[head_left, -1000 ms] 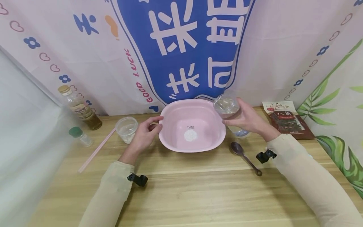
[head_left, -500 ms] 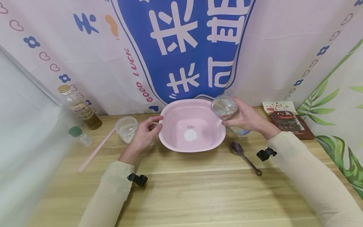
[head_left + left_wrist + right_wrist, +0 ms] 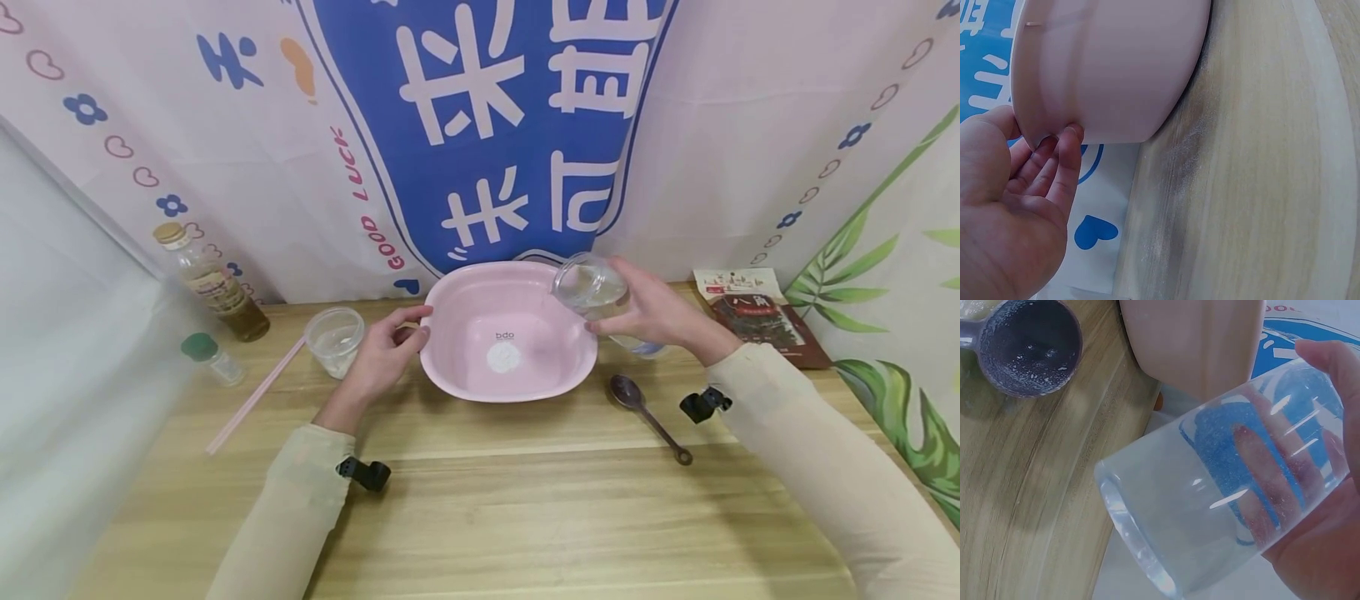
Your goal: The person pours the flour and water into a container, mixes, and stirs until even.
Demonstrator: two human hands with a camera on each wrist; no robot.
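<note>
A pink plastic basin [image 3: 468, 333] stands at the back of the table, with a small patch of white powder [image 3: 503, 357] on its bottom. My left hand [image 3: 384, 354] pinches the left rim; the left wrist view shows thumb and fingers on the basin's lip [image 3: 1038, 134]. My right hand [image 3: 656, 308] grips a clear cylindrical container [image 3: 1204, 487] holding clear liquid. That container is tilted left, its mouth over the basin's right rim. Whether liquid is running out is too faint to tell. Its fingers show through the clear wall in the right wrist view.
A clear tub [image 3: 335, 340] with white contents stands left of the basin. Further left are pink chopsticks [image 3: 257, 396], a green-capped shaker [image 3: 213, 360] and an oil bottle [image 3: 217, 287]. At right lie a dark spoon [image 3: 648, 417] and a brown food packet [image 3: 761, 321].
My right hand has moved slightly left, and the clear container has tilted further over the basin's right rim. The left hand and the basin have stayed in place.
</note>
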